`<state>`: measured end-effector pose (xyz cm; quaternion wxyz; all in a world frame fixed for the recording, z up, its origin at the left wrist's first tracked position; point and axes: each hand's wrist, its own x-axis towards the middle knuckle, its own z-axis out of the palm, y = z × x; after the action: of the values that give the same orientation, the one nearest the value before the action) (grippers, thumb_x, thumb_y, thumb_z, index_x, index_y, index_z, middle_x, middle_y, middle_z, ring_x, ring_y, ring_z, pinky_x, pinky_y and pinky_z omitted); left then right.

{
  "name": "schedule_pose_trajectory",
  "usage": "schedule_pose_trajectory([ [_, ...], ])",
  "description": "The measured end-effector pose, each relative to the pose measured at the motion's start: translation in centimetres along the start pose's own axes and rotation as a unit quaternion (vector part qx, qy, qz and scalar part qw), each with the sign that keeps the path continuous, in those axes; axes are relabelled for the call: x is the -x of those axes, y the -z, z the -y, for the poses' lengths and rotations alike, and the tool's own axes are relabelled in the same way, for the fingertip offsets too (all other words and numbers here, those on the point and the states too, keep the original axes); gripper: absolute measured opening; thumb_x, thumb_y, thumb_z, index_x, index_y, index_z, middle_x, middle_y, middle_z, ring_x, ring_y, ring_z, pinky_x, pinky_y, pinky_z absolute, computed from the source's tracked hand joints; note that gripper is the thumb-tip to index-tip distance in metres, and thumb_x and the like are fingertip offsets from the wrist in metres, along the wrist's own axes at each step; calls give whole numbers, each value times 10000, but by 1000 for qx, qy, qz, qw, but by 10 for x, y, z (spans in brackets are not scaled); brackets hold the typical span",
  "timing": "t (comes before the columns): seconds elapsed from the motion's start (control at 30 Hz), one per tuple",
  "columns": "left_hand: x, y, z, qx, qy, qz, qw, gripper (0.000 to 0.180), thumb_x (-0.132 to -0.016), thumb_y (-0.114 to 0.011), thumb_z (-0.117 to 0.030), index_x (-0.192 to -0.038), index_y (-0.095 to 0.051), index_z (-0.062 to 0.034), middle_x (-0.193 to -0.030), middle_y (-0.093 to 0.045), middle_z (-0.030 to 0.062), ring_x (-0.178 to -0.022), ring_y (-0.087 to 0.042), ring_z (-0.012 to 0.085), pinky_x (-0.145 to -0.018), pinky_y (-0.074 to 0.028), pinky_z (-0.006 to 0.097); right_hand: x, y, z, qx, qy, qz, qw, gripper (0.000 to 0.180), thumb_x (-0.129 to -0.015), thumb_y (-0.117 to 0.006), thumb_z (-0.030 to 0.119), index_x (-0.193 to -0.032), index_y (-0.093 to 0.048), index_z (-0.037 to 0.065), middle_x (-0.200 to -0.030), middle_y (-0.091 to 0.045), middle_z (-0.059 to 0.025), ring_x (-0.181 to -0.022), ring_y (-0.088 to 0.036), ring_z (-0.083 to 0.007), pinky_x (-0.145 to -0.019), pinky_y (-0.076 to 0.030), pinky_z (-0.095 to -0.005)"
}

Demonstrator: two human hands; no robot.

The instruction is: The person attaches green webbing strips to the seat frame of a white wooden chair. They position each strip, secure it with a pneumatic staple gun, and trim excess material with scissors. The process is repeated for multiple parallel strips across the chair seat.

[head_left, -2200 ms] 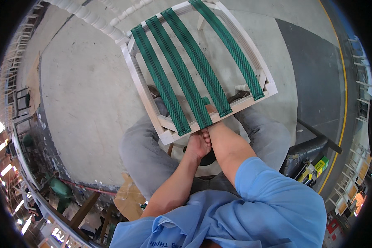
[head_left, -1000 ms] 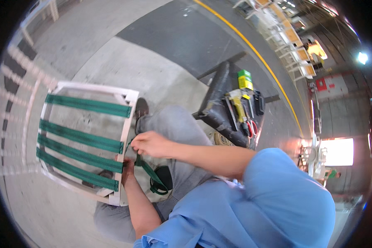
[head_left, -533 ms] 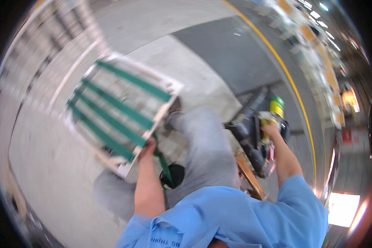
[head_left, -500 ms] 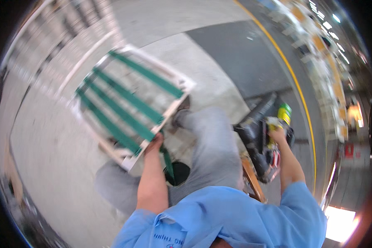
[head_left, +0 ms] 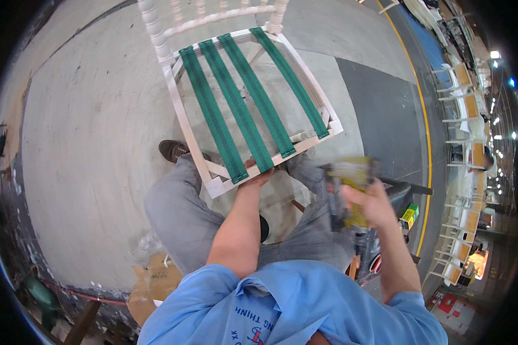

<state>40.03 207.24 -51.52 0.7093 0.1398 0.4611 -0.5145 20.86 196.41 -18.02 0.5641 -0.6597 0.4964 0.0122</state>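
white wooden chair frame (head_left: pixel 185 123) with turned back spindles stands on the grey concrete floor (head_left: pixel 98 144), its front rail against the seated person's knees. four flat green webbing straps (head_left: pixel 239 106) run from the back rail to the front rail of the open seat; they look taut and parallel, the rightmost one set apart from the other three.

left hand (head_left: pixel 258 173): fingers curled and pressed onto the front rail at the near end of the middle straps, apparently pinching a strap end down against the wood. exact finger contact is partly hidden by the rail.

right hand (head_left: pixel 369 202): closed around a yellow and black hand tool (head_left: pixel 348 190), held up beside the right knee, near the front right corner of the seat. the tool is motion-blurred; its kind cannot be told for certain.

handling judgement: the frame looks rigid and light enough to steady with one hand; best held by the rails or legs, not the thin spindles. the webbing is soft, pliable, non-slippery, and should be gripped at its free end. painted wood may mark under a hard tool.
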Motion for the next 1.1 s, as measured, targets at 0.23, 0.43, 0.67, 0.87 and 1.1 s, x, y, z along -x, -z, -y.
schedule_pose_trajectory([
  [0.23, -9, 4, -4, 79, -17, 63, 995, 161, -928, -642, -102, -1080, -647, -49, -1022, -729, 126, -879, -742, 352, -758, -662, 568, -61, -99, 19, 96, -37, 115, 988, 392, -960, -811, 282, -1153, -663, -25, -828, -682, -36, -610, -619, -108, -546, -511, -291],
  [0.43, 10, -10, 3, 50, -11, 24, 998, 140, -967, -628, -108, -1072, -658, -20, -1015, -730, 136, -869, -746, 317, -717, -675, 506, -70, -115, 17, 113, -37, 85, 989, 334, -974, -806, 270, -1102, -684, -14, -782, -662, -25, -576, -599, -93, -505, -481, -279],
  [0.67, 23, -10, 1, 87, -13, 102, 991, 132, -934, -724, -92, -1033, -679, -15, -966, -739, 139, -794, -744, 303, -692, -680, 461, -69, -122, 19, 107, -62, 100, 987, 380, -958, -810, 274, -1156, -665, -17, -828, -680, -29, -588, -599, -101, -533, -501, -300],
  [0.87, 13, -6, -7, 42, -20, 81, 996, 155, -859, -779, -36, -976, -677, -41, -940, -742, 132, -786, -740, 307, -728, -663, 511, -64, -132, 22, 110, -55, 120, 985, 407, -949, -820, 283, -1177, -639, 0, -814, -667, -16, -589, -602, -98, -525, -496, -291],
  [1.1, 8, 2, -2, 13, -30, 56, 998, 140, -924, -750, -209, -993, -699, -100, -927, -752, 122, -788, -741, 327, -773, -636, 553, -55, -128, 14, 87, -50, 99, 990, 379, -966, -807, 285, -1149, -666, -15, -823, -676, -20, -591, -618, -108, -519, -500, -290],
])
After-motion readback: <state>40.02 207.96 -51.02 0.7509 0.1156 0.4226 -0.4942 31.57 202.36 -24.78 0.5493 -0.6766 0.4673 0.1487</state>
